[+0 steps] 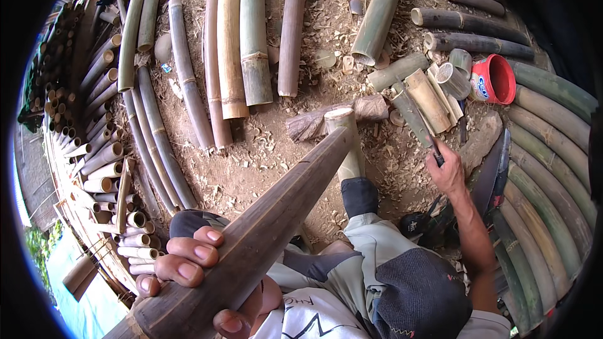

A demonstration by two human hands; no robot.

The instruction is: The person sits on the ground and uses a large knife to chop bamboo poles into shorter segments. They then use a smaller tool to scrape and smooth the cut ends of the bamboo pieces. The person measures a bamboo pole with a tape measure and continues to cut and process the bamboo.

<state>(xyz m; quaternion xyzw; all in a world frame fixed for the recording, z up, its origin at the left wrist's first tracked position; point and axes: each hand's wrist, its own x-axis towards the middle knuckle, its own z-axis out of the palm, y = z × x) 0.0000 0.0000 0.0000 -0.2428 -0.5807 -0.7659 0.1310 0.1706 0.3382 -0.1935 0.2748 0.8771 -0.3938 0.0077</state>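
Observation:
My left hand is wrapped around a long dark bamboo pole, which slants from the lower left up to the middle. The pole's far end overlaps a pale bamboo post; whether they touch I cannot tell. At the right, my right hand is closed round a dark, slim handle. What the handle belongs to is hard to make out against a greenish bamboo piece just beyond it. Split pale bamboo pieces lie next to that.
A short log lies behind the post. Bamboo poles stretch across the far ground, with more at the right and a stack at the left. A red bucket and a long blade are at right. Shavings litter the dirt.

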